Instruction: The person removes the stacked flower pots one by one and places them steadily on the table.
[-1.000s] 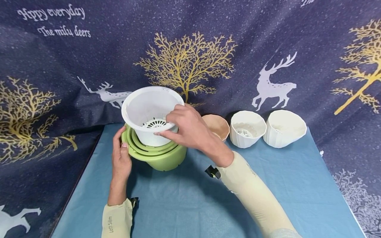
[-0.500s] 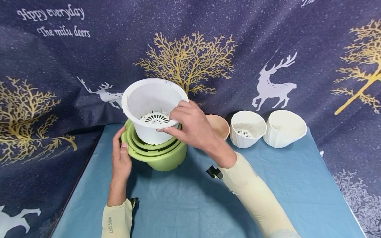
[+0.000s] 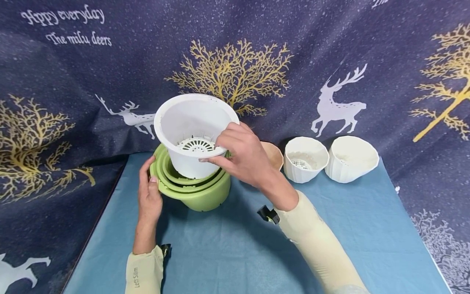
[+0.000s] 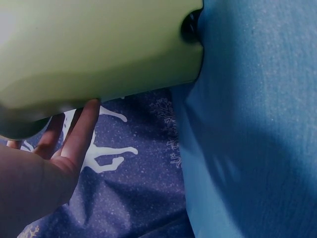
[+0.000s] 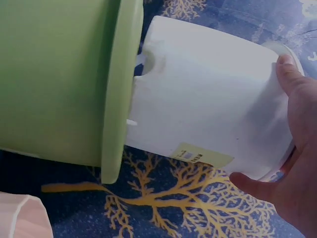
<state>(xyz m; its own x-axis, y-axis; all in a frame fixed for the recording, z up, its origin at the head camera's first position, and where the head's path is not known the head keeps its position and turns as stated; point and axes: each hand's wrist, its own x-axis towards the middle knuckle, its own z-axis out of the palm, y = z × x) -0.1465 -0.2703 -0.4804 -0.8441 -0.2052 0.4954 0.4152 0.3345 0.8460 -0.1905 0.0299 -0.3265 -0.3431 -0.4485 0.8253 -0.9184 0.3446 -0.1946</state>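
While the left hand (image 3: 149,200) grips green pots (image 3: 205,199), the right hand (image 3: 247,154) pinches a white, slot-bottomed pot (image 3: 191,126).

Cream sleeves (image 3: 315,241), bare fingers (image 3: 233,137)

Behind the fingers, the sleeves fit closely. Dark lettering (image 3: 136,277) marks the left one. Small black blocks (image 3: 269,214) sit near both cuffs; grey cloth (image 3: 350,289) shows farthest back on the right.

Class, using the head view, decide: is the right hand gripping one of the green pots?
No, the right hand pinches the round white pot by its rim, over the nested green pots.
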